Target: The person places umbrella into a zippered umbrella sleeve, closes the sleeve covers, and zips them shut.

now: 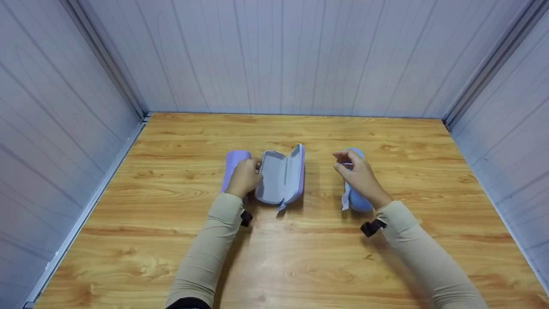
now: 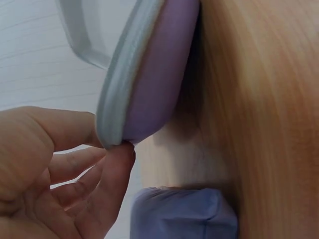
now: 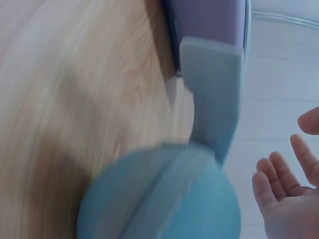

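A lilac glasses case (image 1: 272, 178) with a pale grey lining lies open on the table, its lid raised on the right. My left hand (image 1: 245, 176) pinches the left rim of this case between thumb and finger, as the left wrist view shows at the case's rim (image 2: 112, 109). Just left of that hand is a second purple item (image 1: 233, 165), partly covered by it. Over a blue case (image 1: 359, 202) with a pale strap (image 3: 214, 89) hovers my right hand (image 1: 356, 174), fingers loosely bent and nothing between them.
The wood-grain table (image 1: 300, 257) is bounded by white panel walls (image 1: 274, 56) at the back and both sides. A fabric tab (image 1: 282, 206) sticks out at the open case's near end.
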The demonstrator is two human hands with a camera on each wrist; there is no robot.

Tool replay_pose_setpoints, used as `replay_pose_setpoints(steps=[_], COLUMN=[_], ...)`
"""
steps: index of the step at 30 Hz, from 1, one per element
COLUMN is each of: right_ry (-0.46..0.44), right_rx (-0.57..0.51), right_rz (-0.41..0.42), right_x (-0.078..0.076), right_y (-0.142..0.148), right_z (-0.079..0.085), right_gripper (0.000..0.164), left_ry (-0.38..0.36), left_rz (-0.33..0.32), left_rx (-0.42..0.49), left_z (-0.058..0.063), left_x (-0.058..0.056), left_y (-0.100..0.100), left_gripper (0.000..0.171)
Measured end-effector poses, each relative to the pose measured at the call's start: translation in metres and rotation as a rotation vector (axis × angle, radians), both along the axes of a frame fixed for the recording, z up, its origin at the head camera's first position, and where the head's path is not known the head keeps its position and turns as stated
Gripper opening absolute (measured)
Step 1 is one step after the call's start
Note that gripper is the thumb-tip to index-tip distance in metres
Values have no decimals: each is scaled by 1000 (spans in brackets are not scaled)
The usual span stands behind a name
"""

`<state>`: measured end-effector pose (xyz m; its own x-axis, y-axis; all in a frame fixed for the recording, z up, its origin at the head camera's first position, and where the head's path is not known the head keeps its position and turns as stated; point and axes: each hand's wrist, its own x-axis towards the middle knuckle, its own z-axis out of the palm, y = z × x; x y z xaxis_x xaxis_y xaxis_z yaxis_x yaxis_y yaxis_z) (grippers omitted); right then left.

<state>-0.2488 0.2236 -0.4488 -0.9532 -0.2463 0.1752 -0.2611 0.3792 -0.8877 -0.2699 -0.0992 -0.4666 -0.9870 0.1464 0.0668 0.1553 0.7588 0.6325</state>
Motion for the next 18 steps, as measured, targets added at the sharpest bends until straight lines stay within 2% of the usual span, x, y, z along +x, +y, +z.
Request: replay_pose_setpoints(steps=[6,18], right_ry=[-143,-455], right_rx=[-50,-232], right_rz=[37,127], right_x=[-5,-15], right_y=[-25,-63], right_z=[-2,-21], right_gripper=[46,74], left_ry=[21,28], left_rz=[7,13], left_rx=[1,-31], left_z=[-5,-8], left_x=[0,0], left_y=[-2,-4], left_gripper=[46,34])
